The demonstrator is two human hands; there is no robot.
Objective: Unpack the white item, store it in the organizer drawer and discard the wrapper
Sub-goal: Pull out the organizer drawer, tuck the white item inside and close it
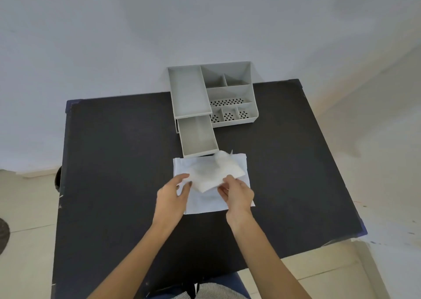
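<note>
1. White item [216, 173], partly inside a clear wrapper [222, 160], lies on a white sheet [205, 204] mid-counter.
2. Left hand [173, 194] and right hand [237, 194] each pinch the item's near edge.
3. Organizer [230, 91] stands at the far edge of the counter [114, 162], its drawer [198, 137] open, empty.
4. Unwrapping looks underway; storing and discarding remain.

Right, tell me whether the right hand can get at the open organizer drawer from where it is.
Probably yes. The drawer is pulled out and open-topped, just beyond the white item. Nothing stands between it and the right hand, though that hand and the left hand are both pinching the item.
</note>
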